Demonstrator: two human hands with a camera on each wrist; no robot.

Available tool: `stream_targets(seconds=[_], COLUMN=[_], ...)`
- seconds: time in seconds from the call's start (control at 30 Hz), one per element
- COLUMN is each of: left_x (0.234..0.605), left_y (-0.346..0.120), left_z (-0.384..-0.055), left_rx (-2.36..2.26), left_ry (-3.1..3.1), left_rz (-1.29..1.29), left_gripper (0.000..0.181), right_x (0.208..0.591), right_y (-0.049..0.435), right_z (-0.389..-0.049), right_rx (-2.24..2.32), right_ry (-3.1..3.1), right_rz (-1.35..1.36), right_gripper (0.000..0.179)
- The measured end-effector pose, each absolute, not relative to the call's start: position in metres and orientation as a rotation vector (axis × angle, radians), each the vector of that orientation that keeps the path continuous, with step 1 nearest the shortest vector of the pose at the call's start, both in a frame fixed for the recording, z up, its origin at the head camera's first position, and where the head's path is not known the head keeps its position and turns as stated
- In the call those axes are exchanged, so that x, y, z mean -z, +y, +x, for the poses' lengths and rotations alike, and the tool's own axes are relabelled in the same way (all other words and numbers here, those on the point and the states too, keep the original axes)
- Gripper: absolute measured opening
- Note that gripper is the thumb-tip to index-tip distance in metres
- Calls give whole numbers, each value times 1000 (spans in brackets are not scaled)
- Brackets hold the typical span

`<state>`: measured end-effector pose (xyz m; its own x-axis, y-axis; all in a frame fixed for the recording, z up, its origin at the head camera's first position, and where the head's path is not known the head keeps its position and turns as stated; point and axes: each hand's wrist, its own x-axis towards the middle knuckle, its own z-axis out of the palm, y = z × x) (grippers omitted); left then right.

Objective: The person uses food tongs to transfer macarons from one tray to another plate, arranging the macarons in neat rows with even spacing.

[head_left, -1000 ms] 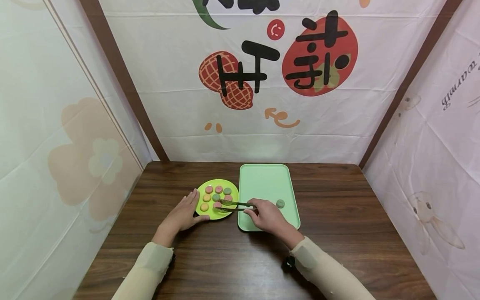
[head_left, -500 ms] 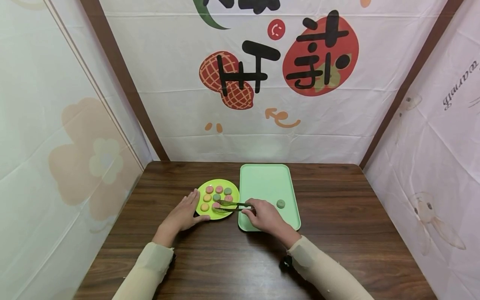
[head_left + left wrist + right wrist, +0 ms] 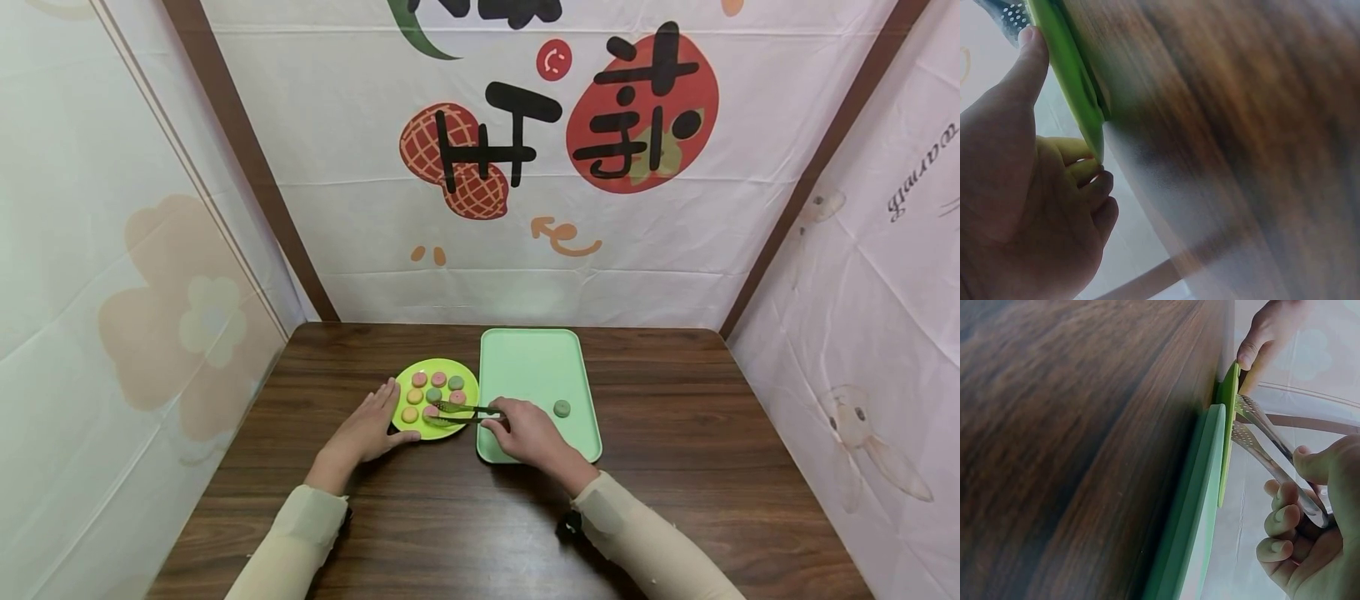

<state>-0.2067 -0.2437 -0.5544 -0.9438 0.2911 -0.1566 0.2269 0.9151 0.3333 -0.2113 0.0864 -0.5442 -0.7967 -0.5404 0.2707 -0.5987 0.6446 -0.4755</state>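
Observation:
My right hand [image 3: 531, 429] grips metal tongs [image 3: 1272, 447] with perforated tips, which reach left across a bright green plate [image 3: 467, 382]. The tong arms stand apart, and their tips overlap a pink macaron [image 3: 430, 412] at the plate's front in the head view. Around it on the plate lie several pink, yellow and green macarons, among them a yellow macaron [image 3: 409, 414] and a green macaron [image 3: 456, 382]. My left hand [image 3: 367, 427] rests with fingers extended along the plate's left rim, its thumb [image 3: 1034, 59] on the front edge.
A pale green rectangular tray [image 3: 529, 358] stands right beside the plate, with one green macaron [image 3: 562, 408] on it under my right hand's far side. Both stand on a dark wooden table [image 3: 660, 392], and a printed white cloth wall [image 3: 360, 225] rises behind its back edge.
The tongs have shifted slightly left over the plate, and the pink macaron at their tips has moved a little left too. My left hand has stayed in place.

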Motion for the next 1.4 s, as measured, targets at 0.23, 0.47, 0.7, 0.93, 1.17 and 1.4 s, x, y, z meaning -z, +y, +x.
stream_targets(seconds=[0.23, 0.47, 0.7, 0.93, 1.17, 1.4], left_x=[554, 555, 555, 553, 554, 554], left_y=[-243, -244, -243, -243, -242, -242], left_z=[-207, -206, -206, -206, -207, -207], left_rx=[-472, -455, -456, -457, -447, -452], left_ry=[2875, 2874, 2872, 2863, 2864, 2864], left_rz=[398, 397, 405, 400, 392, 391], left_gripper=[111, 111, 111, 111, 110, 110], right_x=[543, 545, 546, 545, 542, 544], right_y=[86, 85, 85, 85, 89, 94], right_z=[-211, -211, -211, -211, -209, -208], right_rx=[-854, -851, -848, -859, -899, -932], right_ry=[-2754, -2771, -2776, -2785, -2795, -2772], right_rz=[952, 942, 941, 933, 910, 900], right_gripper=[24, 26, 27, 28, 30, 28])
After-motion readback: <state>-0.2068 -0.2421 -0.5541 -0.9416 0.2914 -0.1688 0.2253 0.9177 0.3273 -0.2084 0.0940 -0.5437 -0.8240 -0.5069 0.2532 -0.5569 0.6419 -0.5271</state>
